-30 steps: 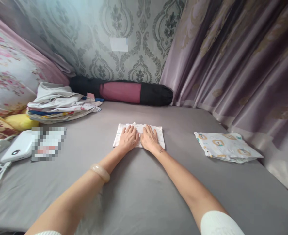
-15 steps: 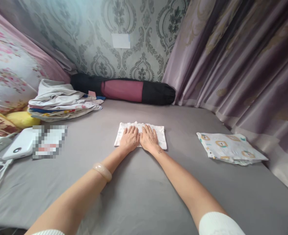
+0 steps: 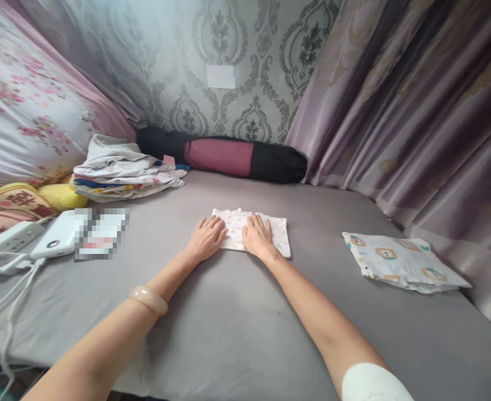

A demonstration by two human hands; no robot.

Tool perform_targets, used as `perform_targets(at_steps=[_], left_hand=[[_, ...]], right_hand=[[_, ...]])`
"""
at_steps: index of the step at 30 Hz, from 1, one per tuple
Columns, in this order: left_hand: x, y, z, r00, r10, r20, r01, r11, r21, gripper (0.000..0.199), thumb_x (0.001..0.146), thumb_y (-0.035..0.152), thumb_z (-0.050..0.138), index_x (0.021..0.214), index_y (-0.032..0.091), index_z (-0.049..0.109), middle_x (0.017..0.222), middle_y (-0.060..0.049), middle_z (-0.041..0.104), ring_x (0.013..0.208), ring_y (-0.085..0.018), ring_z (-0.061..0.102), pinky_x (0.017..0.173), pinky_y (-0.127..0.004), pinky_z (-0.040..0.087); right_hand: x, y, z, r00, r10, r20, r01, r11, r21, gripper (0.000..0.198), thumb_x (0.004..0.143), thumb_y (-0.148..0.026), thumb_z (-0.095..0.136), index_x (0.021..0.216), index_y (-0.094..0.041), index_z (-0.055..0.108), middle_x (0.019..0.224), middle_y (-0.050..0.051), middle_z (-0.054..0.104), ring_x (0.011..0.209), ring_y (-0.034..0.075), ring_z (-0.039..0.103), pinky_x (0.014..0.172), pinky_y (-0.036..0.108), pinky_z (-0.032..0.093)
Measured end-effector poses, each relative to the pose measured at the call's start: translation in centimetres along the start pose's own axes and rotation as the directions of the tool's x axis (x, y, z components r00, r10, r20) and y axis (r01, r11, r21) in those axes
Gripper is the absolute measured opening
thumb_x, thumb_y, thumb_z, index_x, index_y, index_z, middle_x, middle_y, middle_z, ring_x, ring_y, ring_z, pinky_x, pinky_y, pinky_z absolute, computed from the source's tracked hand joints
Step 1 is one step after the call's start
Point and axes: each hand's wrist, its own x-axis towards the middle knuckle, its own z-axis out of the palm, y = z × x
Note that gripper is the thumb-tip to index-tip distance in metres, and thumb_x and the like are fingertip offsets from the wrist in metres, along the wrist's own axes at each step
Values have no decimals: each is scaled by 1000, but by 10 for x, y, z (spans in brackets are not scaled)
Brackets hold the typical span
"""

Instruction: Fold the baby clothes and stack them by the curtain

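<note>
A folded white cloth garment with small prints (image 3: 234,229) lies flat on the grey bed sheet (image 3: 229,323) in front of me. My left hand (image 3: 207,236) rests palm down over its left edge, fingers stretched out. On the middle of the garment lies my right hand (image 3: 257,234), flat with its fingers a little apart. Neither hand grips anything. A pale bangle (image 3: 148,301) circles my left wrist area. Off to the right sits another folded white cloth with orange and green prints (image 3: 404,262), apart from both hands.
At the back left is a pile of clothes (image 3: 124,167), near a yellow plush item (image 3: 62,196). A white power bank (image 3: 64,234), a power strip (image 3: 14,239) and cables lie at left. A long black and maroon bag (image 3: 220,156) lies along the wall; a curtain (image 3: 396,111) hangs right.
My left hand has slid leftward across the garment to its edge, away from my right hand. My right hand stays on the garment. The whole view has shifted slightly.
</note>
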Motion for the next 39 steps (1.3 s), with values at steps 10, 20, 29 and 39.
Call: perform_targets(at_steps=[10,20,29,39], left_hand=[[-1,-16,10,995,-61,-81,53,994,-95,40,99,39,29,122,18,54,136,-14,53,130,-23,46,108,-39,38],[-2,-17,9,978,-135,-159,113,984,-138,32,98,29,29,114,17,55,125,-14,59,118,-22,54,104,-37,42],[0,-25,16,938,-235,-254,180,958,-222,27,96,23,32,102,18,58,105,-11,66,102,-20,60,94,-35,47],[1,-37,29,894,-303,-330,213,936,-281,21,92,21,39,97,19,59,96,-10,67,92,-22,61,88,-37,48]], right_hand=[[3,-15,13,1000,-26,-17,27,999,28,56,99,-35,25,146,-7,37,156,15,29,145,25,21,117,46,9],[3,-17,7,1000,-19,11,19,999,28,55,98,-33,28,145,-6,38,156,15,29,145,26,21,117,48,10],[12,-37,6,999,-46,24,45,997,70,56,98,-33,25,146,-5,36,157,16,27,145,26,19,116,48,11],[15,-39,16,997,-51,58,45,994,95,62,99,-38,20,148,-3,32,158,15,23,147,25,15,117,46,3]])
